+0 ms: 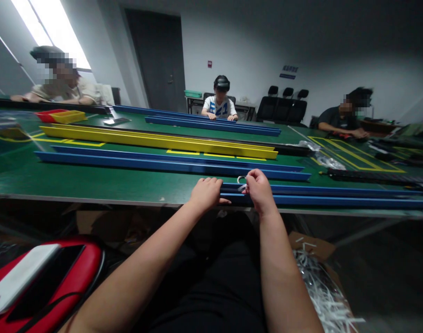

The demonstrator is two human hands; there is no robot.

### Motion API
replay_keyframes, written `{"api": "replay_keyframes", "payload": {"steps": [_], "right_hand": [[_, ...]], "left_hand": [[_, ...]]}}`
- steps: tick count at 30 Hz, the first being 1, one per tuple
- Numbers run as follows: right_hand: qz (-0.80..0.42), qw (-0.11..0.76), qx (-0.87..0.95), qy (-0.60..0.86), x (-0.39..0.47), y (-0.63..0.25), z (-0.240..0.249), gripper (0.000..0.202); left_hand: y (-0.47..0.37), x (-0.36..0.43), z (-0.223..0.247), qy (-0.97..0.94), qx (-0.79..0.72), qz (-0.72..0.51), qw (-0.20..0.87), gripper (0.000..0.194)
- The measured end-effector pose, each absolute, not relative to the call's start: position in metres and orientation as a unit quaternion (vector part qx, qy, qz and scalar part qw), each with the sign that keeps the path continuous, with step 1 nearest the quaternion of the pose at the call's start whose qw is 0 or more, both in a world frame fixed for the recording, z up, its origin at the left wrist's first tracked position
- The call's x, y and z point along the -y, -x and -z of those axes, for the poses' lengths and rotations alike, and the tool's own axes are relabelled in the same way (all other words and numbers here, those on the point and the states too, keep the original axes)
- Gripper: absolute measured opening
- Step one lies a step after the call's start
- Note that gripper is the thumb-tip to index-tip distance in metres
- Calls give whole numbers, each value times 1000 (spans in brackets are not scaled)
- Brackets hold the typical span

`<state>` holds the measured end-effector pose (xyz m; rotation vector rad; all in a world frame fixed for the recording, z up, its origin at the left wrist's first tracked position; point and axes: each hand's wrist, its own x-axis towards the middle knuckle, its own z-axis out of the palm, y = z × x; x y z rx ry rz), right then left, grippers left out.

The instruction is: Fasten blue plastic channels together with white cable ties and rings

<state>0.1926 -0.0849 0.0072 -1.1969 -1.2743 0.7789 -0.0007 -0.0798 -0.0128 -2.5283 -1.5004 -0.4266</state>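
Observation:
A long blue channel (336,200) lies along the near edge of the green table. Its left end is under my left hand (206,192), whose fingers and thumb wrap over both sides. Just to the right, above the channel, my right hand (259,190) pinches a curled white strip (240,179). A loop of it sticks out left of the fingertips, and its lower part hangs over the channel's dark inside. Beyond my hands lies another blue channel (170,163), parallel to the first and touched by neither hand.
Yellow channels (156,141) and more blue ones (211,124) lie farther back. Three people sit around the table (103,182). Red and yellow trays (67,116) stand at left. Below are a red stool (88,268) and a carton of white strips (324,289).

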Motion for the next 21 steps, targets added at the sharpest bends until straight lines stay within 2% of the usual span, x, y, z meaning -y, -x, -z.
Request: {"api": "replay_keyframes", "payload": {"steps": [4,9,12,16,21], "right_hand": [[-232,491,610,577,90,-202,-17,21],[-107,238,721,642,99,-204,-25,25],[-94,131,740,653,102,-206,-29,22],[-85,91,741,660,102,-215,-40,12],[-89,175,746,637,108,-226,-47,18]], "left_hand": [[50,76,13,842,520,120,79,74],[111,71,7,840,533,87,58,76],[117,70,5,835,544,74,41,76],[96,70,7,816,573,72,19,83],[48,76,9,840,532,109,-3,79]]}}
